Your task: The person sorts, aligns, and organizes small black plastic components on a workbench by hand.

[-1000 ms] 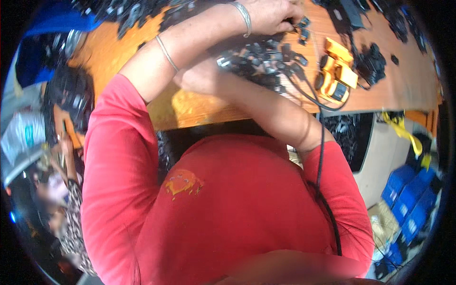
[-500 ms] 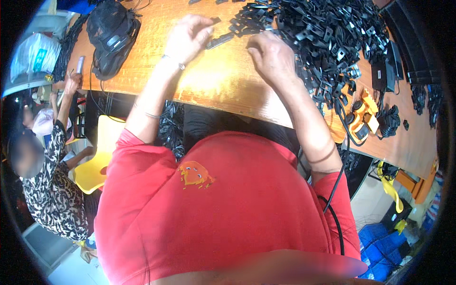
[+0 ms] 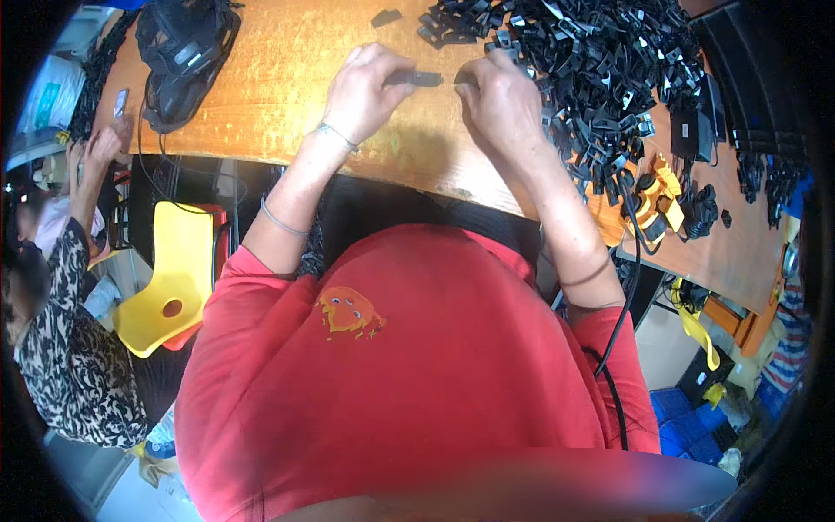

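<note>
My left hand (image 3: 364, 94) is pinched on a short, flat black plastic piece (image 3: 426, 79), which points toward my right hand over the wooden table. My right hand (image 3: 506, 97) is closed just across from it, thumb and forefinger together on a small dark piece (image 3: 464, 77) that shows only in part. A narrow gap separates the two pieces. Beyond my left hand, one loose black piece (image 3: 386, 16) lies on the tabletop. A large heap of similar black plastic pieces (image 3: 600, 70) spreads beside and beyond my right hand.
On the table's left lies a black mesh item (image 3: 187, 56) with a cord. An orange and black toy-like object (image 3: 658, 196) and black cables stand right of the heap. A yellow chair (image 3: 174, 270) and a person in a patterned top (image 3: 74, 348) are at left.
My left hand has come nearer and to the right. The piece it held earlier now seems to lie on the table, and it grips another one. My right hand has barely moved.
</note>
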A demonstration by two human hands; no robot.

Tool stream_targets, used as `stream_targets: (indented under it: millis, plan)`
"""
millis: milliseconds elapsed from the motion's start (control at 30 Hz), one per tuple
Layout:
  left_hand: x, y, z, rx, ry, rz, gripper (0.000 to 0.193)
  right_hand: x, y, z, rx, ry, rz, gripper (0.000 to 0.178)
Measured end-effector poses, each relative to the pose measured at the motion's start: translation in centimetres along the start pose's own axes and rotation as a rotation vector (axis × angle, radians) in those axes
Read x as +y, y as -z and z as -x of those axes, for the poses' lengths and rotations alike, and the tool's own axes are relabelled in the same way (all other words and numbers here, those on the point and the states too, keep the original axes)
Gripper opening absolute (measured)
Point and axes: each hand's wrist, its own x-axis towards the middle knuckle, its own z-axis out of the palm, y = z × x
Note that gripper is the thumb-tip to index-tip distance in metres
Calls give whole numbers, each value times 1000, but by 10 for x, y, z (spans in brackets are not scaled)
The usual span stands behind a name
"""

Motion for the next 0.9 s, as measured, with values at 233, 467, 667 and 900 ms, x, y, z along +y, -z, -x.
stream_targets:
  millis: [233, 467, 667, 900]
  plan:
    - [-12, 2, 19, 61, 51, -20, 24, -17, -4, -5, 26, 53, -106, 22]
    - [-16, -1, 20, 56, -12, 47, 22, -20, -22, -10, 30, 123, -176, 24]
    - [-19, -3, 21, 56, 11, 74, 21, -7, -19, -11, -2, 184, -161, 22]
    - [-22, -9, 16, 110, -58, 83, 20, -14, -14, -15, -27, 225, -141, 22]
